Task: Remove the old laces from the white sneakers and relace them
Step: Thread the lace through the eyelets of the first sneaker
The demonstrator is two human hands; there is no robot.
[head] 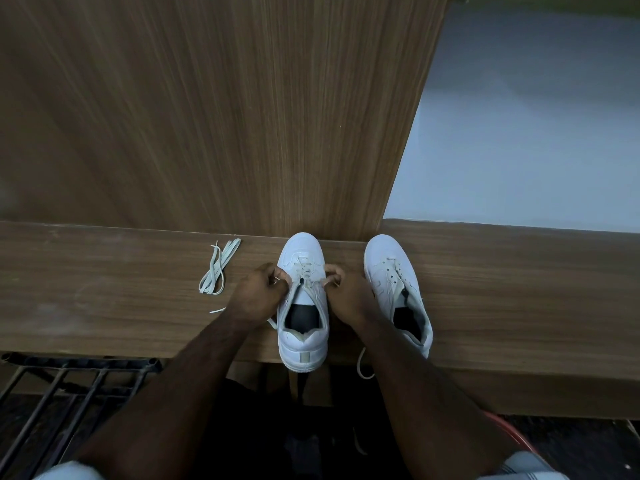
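Note:
Two white sneakers stand toe-away on a wooden ledge [502,306]. The left sneaker [302,348] has a lace threaded through its lower eyelets only. My left hand [258,294] pinches one end of that lace at the shoe's left side. My right hand [346,292] pinches the other end at its right side. One loose lace end [363,367] hangs over the ledge's front edge below my right forearm. The right sneaker [388,258] shows bare eyelets and no lace. A folded loose lace [218,266] lies on the ledge to the left.
A tall wooden panel [207,116] rises directly behind the ledge, touching the left sneaker's toe. A pale floor [536,133] shows at the right. A black metal rack [62,386] sits below the ledge at the lower left.

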